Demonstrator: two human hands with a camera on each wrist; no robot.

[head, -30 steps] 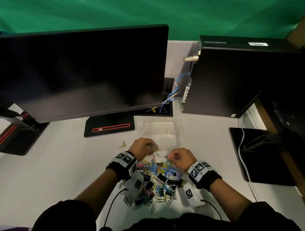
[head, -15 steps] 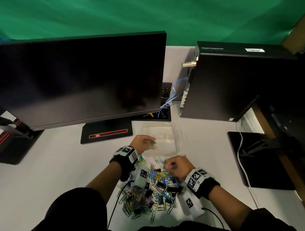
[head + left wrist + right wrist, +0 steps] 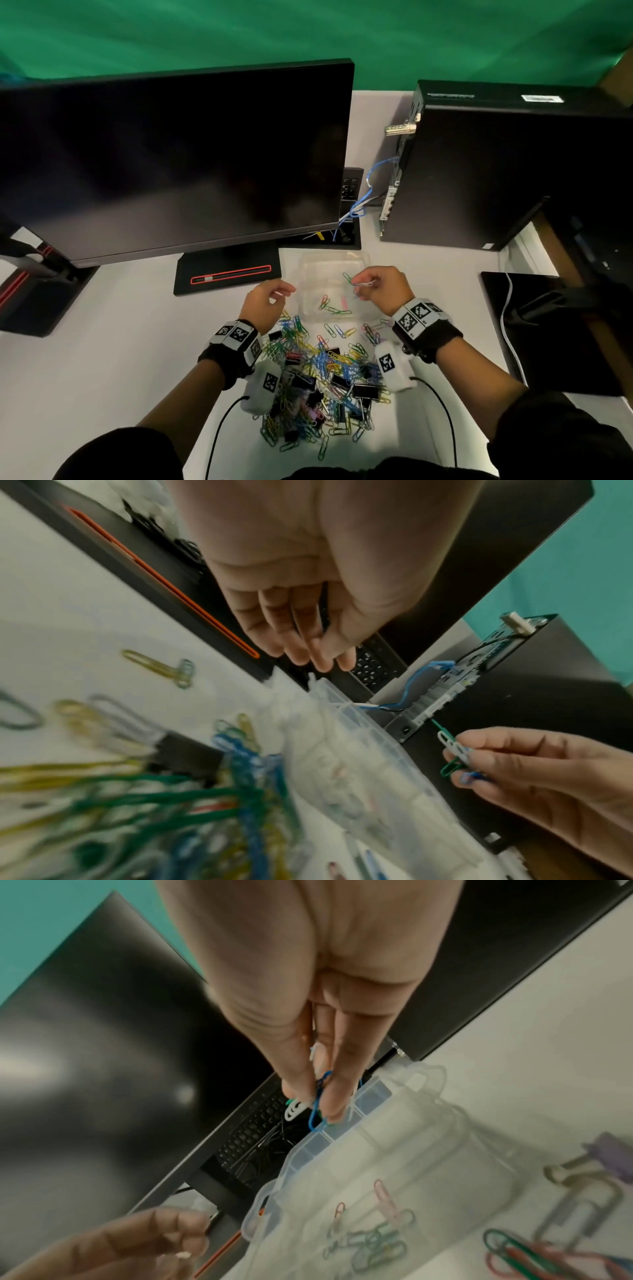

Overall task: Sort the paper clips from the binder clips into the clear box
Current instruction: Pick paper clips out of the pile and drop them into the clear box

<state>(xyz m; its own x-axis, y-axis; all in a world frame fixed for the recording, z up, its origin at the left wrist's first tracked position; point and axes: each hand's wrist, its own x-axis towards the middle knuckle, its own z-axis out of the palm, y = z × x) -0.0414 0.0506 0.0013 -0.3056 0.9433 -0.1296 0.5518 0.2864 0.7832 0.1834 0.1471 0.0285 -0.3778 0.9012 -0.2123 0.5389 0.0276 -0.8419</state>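
A few coloured paper clips (image 3: 334, 306) are contained in the clear box (image 3: 356, 260). More clips (image 3: 359, 281) are pinched above it by the right hand (image 3: 383, 289). The left hand (image 3: 265, 301) is held loosely curled, holding nothing.

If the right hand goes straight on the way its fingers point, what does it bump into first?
Probably the left hand. The right hand, pinching paper clips, points left across the clear box, seemingly above it, though depth is unclear.

One clear box (image 3: 334, 263) – two hands – one monitor (image 3: 171, 161) – paper clips, binder clips uncountable.
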